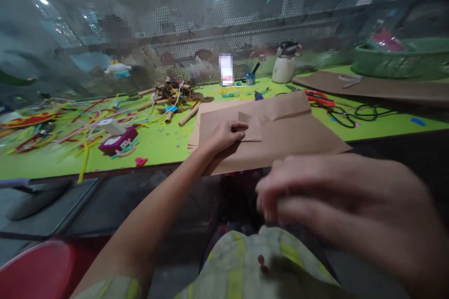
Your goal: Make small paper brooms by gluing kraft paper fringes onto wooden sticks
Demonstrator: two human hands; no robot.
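Observation:
Large sheets of brown kraft paper (294,135) lie stacked at the front edge of the green table, one with a creased, raised upper edge. On top is a small piece of brown kraft paper (253,131) with one corner standing up. My left hand (229,134) presses on this small piece, its fingers bent and closed over its left side. My right hand (336,201) is close to the camera, in front of the table edge and apart from the paper. Its fingers are curled together and blurred; anything between them is hidden.
Orange-handled scissors (320,98) and a black cord (345,117) lie right of the paper. Paper rolls (170,93), colored strips (87,124) and a purple box (118,141) are on the left. A white jug (285,63), lit phone (226,70) and green basket (403,63) stand behind.

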